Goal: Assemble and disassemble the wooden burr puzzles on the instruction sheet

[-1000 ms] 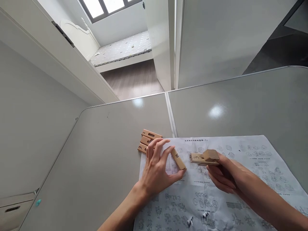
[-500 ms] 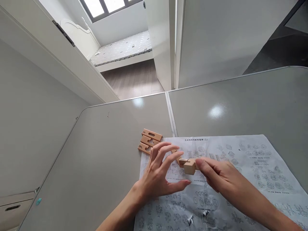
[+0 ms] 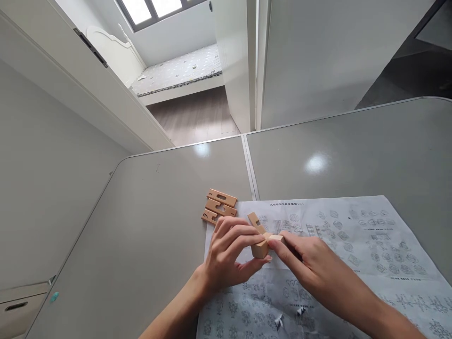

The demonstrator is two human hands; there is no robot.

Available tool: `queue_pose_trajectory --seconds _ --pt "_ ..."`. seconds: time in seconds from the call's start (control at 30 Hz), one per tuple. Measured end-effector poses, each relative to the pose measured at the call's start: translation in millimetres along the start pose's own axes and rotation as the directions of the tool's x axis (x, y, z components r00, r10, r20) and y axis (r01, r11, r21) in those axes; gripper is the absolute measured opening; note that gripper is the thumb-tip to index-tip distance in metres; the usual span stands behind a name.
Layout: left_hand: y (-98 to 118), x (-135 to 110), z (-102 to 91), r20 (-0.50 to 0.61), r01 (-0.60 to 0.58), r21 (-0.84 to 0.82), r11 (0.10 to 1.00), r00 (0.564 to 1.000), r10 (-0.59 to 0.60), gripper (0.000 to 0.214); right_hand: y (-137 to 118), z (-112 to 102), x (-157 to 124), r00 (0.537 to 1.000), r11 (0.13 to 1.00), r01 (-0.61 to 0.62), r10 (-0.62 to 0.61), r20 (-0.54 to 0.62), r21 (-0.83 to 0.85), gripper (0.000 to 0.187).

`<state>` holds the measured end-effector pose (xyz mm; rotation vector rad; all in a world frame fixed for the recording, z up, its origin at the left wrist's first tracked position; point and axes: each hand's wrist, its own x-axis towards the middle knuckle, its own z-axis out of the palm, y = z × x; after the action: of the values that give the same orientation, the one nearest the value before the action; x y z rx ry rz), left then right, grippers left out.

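Note:
Low over the printed sheet [image 3: 353,254], both of my hands meet at a small cluster of pale wooden puzzle pieces [image 3: 260,250]. My left hand [image 3: 228,252] has its fingertips on top of one squared end and its thumb below it. From the other side, my right hand [image 3: 307,254] pinches a wooden piece [image 3: 276,238] between thumb and fingers. A notched wooden piece [image 3: 254,220] sticks out behind the cluster towards the far side. My fingers hide how the pieces join.
Left of the sheet's top corner lie three slotted wooden pieces [image 3: 221,197] with numbers on them, partly behind my left hand. Small torn paper scraps [image 3: 279,321] rest on the sheet near me. The grey table [image 3: 169,226] has a metal seam [image 3: 250,165] running away from me.
My left hand, spread beside the pieces before, has closed its fingers and thumb on the squared end. My right hand has shifted slightly left, and the cluster has turned.

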<state>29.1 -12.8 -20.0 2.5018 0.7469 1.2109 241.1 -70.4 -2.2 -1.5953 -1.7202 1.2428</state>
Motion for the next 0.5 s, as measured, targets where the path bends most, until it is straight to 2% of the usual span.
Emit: queue_pose_trajectory --seconds 0.17,0.5 --pt "0.3 1.6 -0.8 -0.010 -0.008 0.035 0.999 1.000 0.009 0.025 -1.7 0.9 0.3 0.998 0.999 0.021 -0.024 -0.066 -0.044 0.059" --pt "-0.6 -0.7 -1.4 0.026 0.161 -0.154 0.975 0.987 -0.159 0.023 -7.9 1.0 2.4 0.980 0.979 0.141 -0.159 -0.116 -0.145 0.057"
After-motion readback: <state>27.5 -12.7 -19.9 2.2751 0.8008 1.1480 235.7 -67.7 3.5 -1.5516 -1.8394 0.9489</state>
